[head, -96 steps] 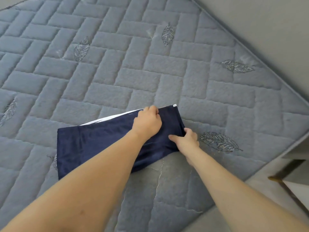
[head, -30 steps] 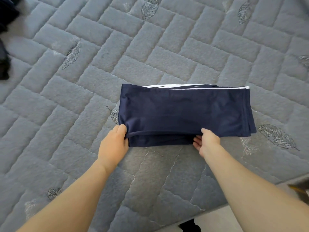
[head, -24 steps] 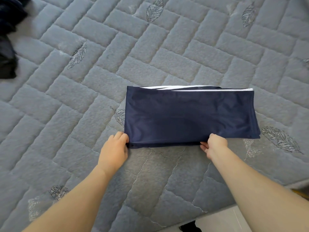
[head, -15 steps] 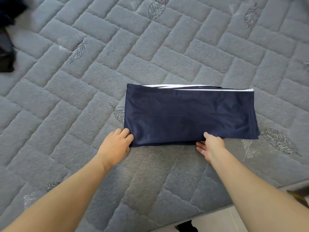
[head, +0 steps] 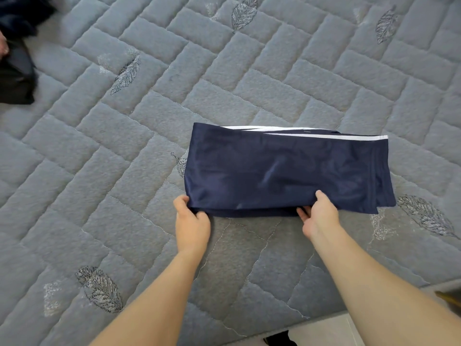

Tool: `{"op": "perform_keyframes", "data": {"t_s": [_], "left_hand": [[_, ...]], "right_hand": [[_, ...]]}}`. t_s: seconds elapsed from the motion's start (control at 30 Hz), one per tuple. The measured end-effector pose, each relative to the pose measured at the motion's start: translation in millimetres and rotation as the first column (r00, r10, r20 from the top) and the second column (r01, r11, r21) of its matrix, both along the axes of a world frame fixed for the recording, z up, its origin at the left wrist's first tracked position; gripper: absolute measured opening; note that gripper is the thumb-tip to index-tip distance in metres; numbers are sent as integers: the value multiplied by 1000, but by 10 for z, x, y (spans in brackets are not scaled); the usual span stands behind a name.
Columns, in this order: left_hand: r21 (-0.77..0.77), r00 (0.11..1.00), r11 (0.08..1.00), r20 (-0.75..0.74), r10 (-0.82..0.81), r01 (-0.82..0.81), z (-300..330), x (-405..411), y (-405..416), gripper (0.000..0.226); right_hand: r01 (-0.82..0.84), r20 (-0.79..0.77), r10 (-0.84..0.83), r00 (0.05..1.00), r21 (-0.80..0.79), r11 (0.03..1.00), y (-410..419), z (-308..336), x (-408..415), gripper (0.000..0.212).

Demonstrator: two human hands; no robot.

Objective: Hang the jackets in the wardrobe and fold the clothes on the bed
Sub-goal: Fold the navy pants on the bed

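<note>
Here, a folded navy garment (head: 287,171) with white stripes along its far edge, lying flat on the grey quilted mattress (head: 224,71), a little right of centre and close to the near edge of the bed. Left hand (head: 190,222) at the garment's near left corner, thumb and fingers curled round the fabric edge and pinching it. Right hand (head: 318,213) further right along the same near edge, thumb on top of the cloth, fingers tucked beneath, gripping the layers between them. Near edge raised slightly off the mattress between the two hands, with a lower layer showing in shadow underneath. Right end of the garment stacked in several thin layers, the edges stepped. Both bare forearms reaching in from the bottom of the view. Dark clothes (head: 15,71) heaped at the far left edge, well apart from the folded piece. Embroidered leaf motifs (head: 127,73) scattered over the mattress; a strip of pale floor (head: 324,330) at the bottom right
</note>
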State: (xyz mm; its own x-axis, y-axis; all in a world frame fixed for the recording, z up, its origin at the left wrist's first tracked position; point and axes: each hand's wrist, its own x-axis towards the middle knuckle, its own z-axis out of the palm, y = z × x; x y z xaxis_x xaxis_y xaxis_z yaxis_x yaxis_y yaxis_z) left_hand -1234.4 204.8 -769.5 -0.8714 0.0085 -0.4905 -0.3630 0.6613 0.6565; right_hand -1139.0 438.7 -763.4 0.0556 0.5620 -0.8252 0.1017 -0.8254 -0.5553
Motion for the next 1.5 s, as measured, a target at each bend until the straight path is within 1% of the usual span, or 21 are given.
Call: {"op": "perform_keyframes", "data": {"t_s": [0.03, 0.1, 0.2, 0.3, 0.37, 0.43, 0.53, 0.57, 0.63, 0.7, 0.77, 0.8, 0.87, 0.9, 0.93, 1.0, 1.03, 1.13, 1.23, 1.33, 1.5], "left_hand": [[-33, 996, 997, -49, -72, 71, 6, -4, -7, 38], [-218, 945, 948, -181, -274, 233, 14, 0, -28, 36], [-510, 803, 778, -249, -541, 367, 9, 41, -25, 31], [-658, 624, 582, -212, -752, 478, -30, 77, 71, 37], [-702, 560, 477, -133, -818, 530, -56, 45, 157, 33], [-712, 532, 392, -31, -846, 582, -78, -13, 235, 29], [-616, 582, 407, 105, -806, 674, -65, -168, 361, 30], [-574, 586, 403, 172, -792, 713, -48, -242, 401, 32], [-498, 537, 353, 292, -792, 792, -3, -426, 456, 37], [-442, 527, 386, 257, -810, 810, 20, -599, 473, 31], [-404, 648, 573, 65, -759, 713, 20, -790, 495, 18], [-374, 739, 688, -11, -674, 622, 30, -900, 531, 20], [-208, 928, 910, -24, -372, 359, 51, -1189, 650, 40], [-85, 979, 976, 23, -201, 202, 79, -1340, 723, 50], [47, 995, 997, 83, -63, 59, 110, -1486, 783, 58], [231, 982, 972, 188, 9, -53, 151, -1725, 869, 60], [248, 979, 969, 196, -51, 1, 163, -1812, 906, 52], [70, 916, 926, 139, -377, 370, 160, -1978, 1016, 14], [-72, 790, 794, 185, -585, 604, 150, -2015, 1049, 9], [-141, 779, 767, 111, -617, 626, 213, -2023, 1053, 13], [-159, 816, 804, 24, -577, 573, 310, -1989, 982, 12]], "right_hand": [[22, 2, -22, 1000, 6, 1000, 66, 24, 5, 3], [77, -2, -77, 997, 18, 997, 217, 71, 25, 5], [157, -5, -156, 988, 41, 987, 455, 158, 93, 14], [145, 38, -149, 988, 83, 986, 656, 221, 177, 12], [155, 29, -159, 987, 114, 981, 757, 205, 234, 27], [314, -90, -311, 946, 17, 949, 842, 128, 284, 36], [488, -105, -487, 867, -23, 873, 834, 84, 441, 39], [513, -126, -505, 854, 32, 858, 840, 56, 442, 41], [330, 20, -341, 940, 208, 921, 691, 97, 429, 54], [265, 108, -286, 952, 177, 948, 431, 114, 320, 83], [211, 168, -221, 961, 75, 975, 59, 78, 180, 95], [193, 156, -197, 968, 39, 980, -155, 65, 85, 94], [198, 92, -194, 977, -34, 980, -575, 48, -115, 88], [210, 63, -205, 977, -84, 974, -767, 44, -216, 82], [212, 41, -209, 977, -142, 967, -937, 31, -305, 75], [178, 13, -181, 983, -270, 946, -1206, 25, -476, 65], [148, -17, -164, 986, -337, 930, -1303, 32, -566, 63], [61, -144, -143, 979, -463, 884, -1471, 45, -849, 62], [-44, -188, -53, 981, -474, 879, -1551, 17, -1030, 48], [-88, -223, -29, 974, -497, 863, -1626, -9, -963, 41], [-36, -404, -223, 887, -543, 839, -1803, 82, -665, 30]]}}
